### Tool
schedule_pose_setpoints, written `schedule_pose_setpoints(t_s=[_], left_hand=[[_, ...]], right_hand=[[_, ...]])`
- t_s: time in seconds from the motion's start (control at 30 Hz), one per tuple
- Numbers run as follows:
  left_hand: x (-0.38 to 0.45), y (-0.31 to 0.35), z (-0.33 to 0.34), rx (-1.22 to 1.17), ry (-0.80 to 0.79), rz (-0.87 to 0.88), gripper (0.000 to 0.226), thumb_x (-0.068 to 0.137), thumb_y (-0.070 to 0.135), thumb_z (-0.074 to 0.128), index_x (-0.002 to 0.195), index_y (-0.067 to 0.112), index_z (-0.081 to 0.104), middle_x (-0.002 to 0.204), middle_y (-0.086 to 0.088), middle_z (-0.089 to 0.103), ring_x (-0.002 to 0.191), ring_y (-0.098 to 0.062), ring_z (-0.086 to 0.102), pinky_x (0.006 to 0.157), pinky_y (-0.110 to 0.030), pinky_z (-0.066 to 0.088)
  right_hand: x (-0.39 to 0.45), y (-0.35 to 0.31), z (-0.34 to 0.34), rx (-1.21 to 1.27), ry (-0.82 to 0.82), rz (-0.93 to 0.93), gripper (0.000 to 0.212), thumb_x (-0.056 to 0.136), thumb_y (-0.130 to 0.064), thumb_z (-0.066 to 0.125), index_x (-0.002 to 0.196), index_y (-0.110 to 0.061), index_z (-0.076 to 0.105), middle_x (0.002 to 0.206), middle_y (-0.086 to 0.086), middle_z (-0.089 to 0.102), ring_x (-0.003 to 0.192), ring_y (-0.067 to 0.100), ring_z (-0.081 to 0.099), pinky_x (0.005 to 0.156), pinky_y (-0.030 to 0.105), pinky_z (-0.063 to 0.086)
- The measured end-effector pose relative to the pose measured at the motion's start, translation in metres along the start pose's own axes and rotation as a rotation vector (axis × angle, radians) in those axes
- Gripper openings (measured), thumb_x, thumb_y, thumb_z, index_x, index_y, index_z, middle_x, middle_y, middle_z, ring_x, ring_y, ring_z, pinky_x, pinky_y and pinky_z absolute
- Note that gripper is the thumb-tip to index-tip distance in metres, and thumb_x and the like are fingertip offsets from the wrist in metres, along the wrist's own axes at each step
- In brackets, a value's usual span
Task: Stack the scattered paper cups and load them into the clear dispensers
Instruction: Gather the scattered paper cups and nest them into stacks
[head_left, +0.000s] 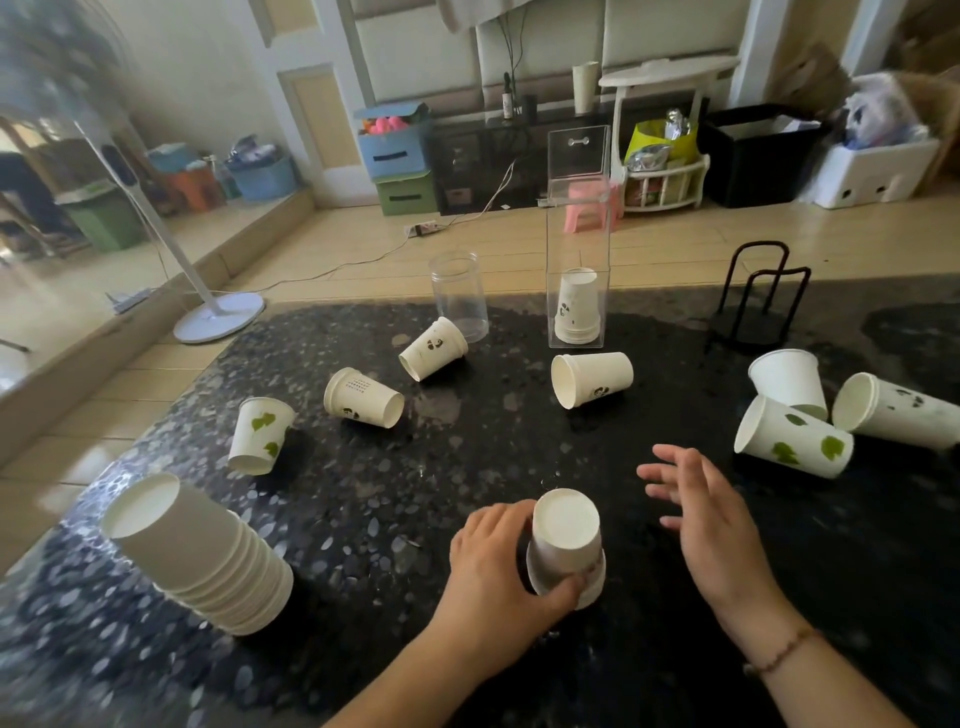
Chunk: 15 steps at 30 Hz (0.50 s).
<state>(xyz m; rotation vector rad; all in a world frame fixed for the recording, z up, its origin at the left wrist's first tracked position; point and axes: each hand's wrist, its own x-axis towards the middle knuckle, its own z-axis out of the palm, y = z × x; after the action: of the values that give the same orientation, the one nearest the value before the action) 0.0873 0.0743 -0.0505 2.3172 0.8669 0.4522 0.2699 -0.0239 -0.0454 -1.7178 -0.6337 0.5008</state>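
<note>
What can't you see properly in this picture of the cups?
Head view only:
- The small cup stack: the left hand covers its lower side, so the cup count is unclear.
- The rightmost lying cup: cut off by the right edge.
- The standing fan: blurred at the left edge.
- Prints on the cups in the tall clear dispenser: too small to read.

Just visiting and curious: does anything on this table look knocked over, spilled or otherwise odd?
Yes. Paper cups lie tipped on their sides across the dark table, such as one in the middle and a leaf-printed one at right. No liquid spill shows. The left hand holds a small upside-down stack; the square dispenser is mostly empty.
</note>
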Motion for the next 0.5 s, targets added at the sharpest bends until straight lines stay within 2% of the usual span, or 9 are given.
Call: schedule_pose_setpoints(t_s=[0.13,0.3,0.43,0.5], left_hand=[[-0.001,0.000,0.003,0.082,-0.025,-0.026,0.076,0.067,0.072,0.054,0.136,0.046,0.038,0.121,0.041,0.034,0.130,0.007,0.026,0.111,-0.024,0.014],[-0.006,-0.009,0.001,0.102,-0.124,-0.106,0.073,0.072,0.068,0.065,0.136,0.047,0.036,0.129,0.034,0.037,0.130,0.003,0.023,0.116,-0.031,0.017],[-0.008,-0.015,0.000,0.100,-0.192,-0.116,0.077,0.070,0.066,0.065,0.137,0.047,0.035,0.133,0.033,0.037,0.131,0.004,0.022,0.118,-0.034,0.017],[-0.006,-0.016,-0.004,0.117,-0.265,-0.121,0.080,0.071,0.062,0.067,0.141,0.046,0.031,0.141,0.027,0.036,0.137,0.000,0.022,0.120,-0.035,0.016]], right_hand=[[0.001,0.002,0.005,-0.014,-0.012,-0.007,0.055,0.093,-0.060,0.021,0.126,-0.028,0.053,0.113,-0.010,0.064,0.108,0.010,0.059,0.093,0.039,0.049],[-0.001,0.002,0.012,-0.054,-0.061,-0.017,0.063,0.092,-0.069,0.018,0.125,-0.029,0.055,0.113,-0.013,0.063,0.107,0.008,0.059,0.093,0.040,0.049],[-0.001,0.000,0.018,-0.072,-0.128,-0.026,0.048,0.093,-0.058,0.024,0.118,-0.034,0.056,0.112,-0.014,0.064,0.106,0.007,0.060,0.095,0.042,0.049],[-0.002,-0.004,0.019,-0.085,-0.160,-0.032,0.047,0.093,-0.063,0.024,0.116,-0.037,0.056,0.113,-0.015,0.064,0.107,0.006,0.060,0.095,0.042,0.050]])
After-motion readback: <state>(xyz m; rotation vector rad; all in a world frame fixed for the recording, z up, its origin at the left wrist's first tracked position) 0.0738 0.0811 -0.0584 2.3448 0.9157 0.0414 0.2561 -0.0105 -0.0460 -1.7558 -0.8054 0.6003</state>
